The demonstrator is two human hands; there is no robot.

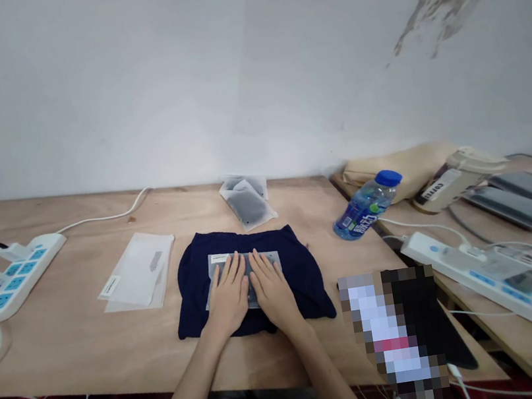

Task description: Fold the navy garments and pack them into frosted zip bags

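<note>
My left hand (230,295) and my right hand (271,285) lie flat, side by side, on a translucent plastic bag (217,270). Something dark shows through the bag, and a small white label is at its upper left. Under the bag, a dark navy garment (305,277) is spread on the wooden table. Both hands have their fingers stretched out and pointing away from me. Much of the bag is hidden beneath them.
Flat translucent bags (139,272) lie to the left, near a power strip (13,280). Filled bags (246,202) rest by the wall. On the right are a blue-capped bottle (367,206), a cup (457,177), a blurred-out phone-like object (391,334) and another power strip (499,285) with cables.
</note>
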